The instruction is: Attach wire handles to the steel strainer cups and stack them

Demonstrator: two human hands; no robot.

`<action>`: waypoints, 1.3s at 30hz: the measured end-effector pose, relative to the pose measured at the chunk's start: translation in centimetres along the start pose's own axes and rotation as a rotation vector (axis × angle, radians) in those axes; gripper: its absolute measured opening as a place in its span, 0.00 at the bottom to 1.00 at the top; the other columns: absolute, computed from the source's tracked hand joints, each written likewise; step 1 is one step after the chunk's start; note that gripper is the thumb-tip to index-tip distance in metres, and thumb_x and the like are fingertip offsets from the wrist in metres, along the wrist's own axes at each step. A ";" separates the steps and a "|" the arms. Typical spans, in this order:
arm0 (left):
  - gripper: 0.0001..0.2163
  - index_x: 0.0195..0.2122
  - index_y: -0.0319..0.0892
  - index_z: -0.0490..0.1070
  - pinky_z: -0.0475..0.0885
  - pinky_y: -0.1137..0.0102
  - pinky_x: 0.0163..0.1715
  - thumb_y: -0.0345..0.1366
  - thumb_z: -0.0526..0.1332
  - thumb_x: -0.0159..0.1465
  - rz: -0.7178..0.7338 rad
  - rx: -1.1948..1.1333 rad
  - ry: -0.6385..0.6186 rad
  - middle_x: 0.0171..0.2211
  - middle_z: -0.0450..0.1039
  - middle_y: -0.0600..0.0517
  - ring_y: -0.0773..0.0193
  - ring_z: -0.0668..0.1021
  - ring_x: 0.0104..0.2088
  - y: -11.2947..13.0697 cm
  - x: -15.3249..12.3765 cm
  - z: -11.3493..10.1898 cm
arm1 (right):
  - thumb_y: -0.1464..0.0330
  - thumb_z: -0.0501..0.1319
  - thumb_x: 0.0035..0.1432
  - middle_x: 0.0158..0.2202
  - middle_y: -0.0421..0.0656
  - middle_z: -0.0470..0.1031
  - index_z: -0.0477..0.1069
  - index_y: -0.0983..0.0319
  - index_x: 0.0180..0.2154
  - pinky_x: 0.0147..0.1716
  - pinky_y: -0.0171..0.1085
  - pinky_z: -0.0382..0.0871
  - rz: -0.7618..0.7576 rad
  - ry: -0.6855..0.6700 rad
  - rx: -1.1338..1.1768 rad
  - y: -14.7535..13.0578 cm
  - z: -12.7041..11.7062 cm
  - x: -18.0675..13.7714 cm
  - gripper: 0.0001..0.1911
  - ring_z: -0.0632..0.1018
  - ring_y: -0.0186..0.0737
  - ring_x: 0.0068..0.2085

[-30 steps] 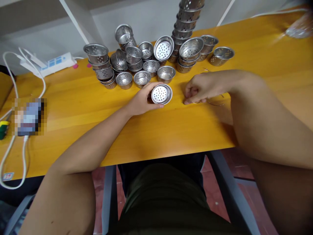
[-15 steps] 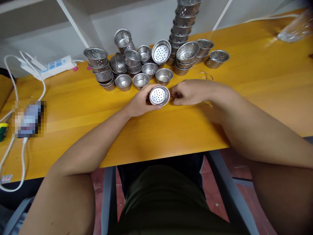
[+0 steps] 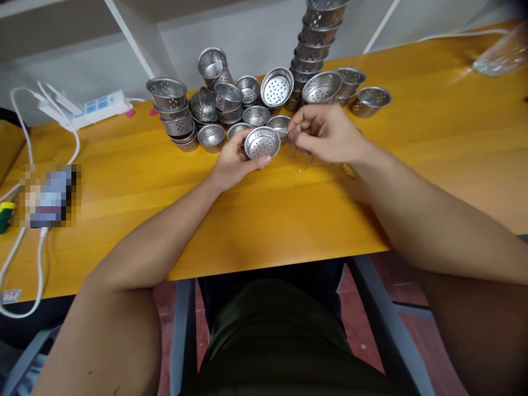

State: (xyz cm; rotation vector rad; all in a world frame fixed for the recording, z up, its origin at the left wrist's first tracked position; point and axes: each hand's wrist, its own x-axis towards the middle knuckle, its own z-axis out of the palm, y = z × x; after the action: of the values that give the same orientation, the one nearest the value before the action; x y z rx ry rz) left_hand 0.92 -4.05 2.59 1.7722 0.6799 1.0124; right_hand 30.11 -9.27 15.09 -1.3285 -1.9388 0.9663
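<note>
My left hand (image 3: 235, 162) grips a round perforated metal cup (image 3: 263, 143), thumb on its near side and fingers round the far left. The cup is tilted, so its holed inside faces me. Just right of it, my right hand (image 3: 324, 132) is closed in a pinch, apart from the cup. A thin curved wire (image 3: 310, 163) hangs below those fingertips; its upper end is hidden in them. Another thin wire loop (image 3: 348, 171) lies on the table under my right wrist. Behind my hands stand several similar cups, among them a small cup (image 3: 279, 125) partly hidden by my fingers.
A tall stack of cups (image 3: 312, 52) leans at the back, with a shorter stack (image 3: 175, 113) to the left. A lone cup (image 3: 371, 102) stands right. On the wooden table (image 3: 256, 231) are a power strip (image 3: 99, 109), a cabled phone (image 3: 53, 198) and a clear plastic item (image 3: 497, 58).
My right hand has risen away from the table, and a curved wire now shows below its fingers. My left hand has tipped the cup and moved it slightly up and left.
</note>
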 end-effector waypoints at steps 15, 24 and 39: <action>0.59 0.90 0.62 0.66 0.84 0.35 0.82 0.78 0.84 0.65 0.111 0.136 0.099 0.88 0.66 0.40 0.24 0.73 0.90 -0.4 0.3 -0.7 | 0.19 0.61 0.72 0.35 0.46 0.75 0.82 0.45 0.63 0.49 0.61 0.82 -0.052 0.106 -0.140 -0.1 2.5 -0.3 0.44 0.79 0.61 0.41; 0.60 0.94 0.64 0.57 0.85 0.35 0.81 0.79 0.80 0.70 0.113 0.114 0.053 0.83 0.75 0.41 0.30 0.80 0.85 0.3 0.5 -0.4 | 0.28 0.65 0.80 0.54 0.54 0.91 0.78 0.46 0.82 0.58 0.63 0.86 -0.060 0.081 -0.346 -0.6 3.3 -0.2 0.45 0.88 0.73 0.57; 0.54 0.89 0.63 0.62 0.85 0.37 0.80 0.76 0.81 0.71 0.147 0.107 0.068 0.82 0.75 0.42 0.33 0.82 0.84 -0.2 0.0 -0.6 | 0.38 0.58 0.88 0.45 0.52 0.87 0.84 0.49 0.69 0.56 0.62 0.84 -0.096 0.213 -0.271 -0.7 3.1 -0.8 0.30 0.85 0.63 0.47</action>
State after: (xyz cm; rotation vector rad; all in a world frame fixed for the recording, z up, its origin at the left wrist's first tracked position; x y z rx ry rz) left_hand 0.46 -3.67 2.53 1.9101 0.6643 1.1581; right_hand 27.56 -10.89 13.91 -1.4075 -1.9953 0.5055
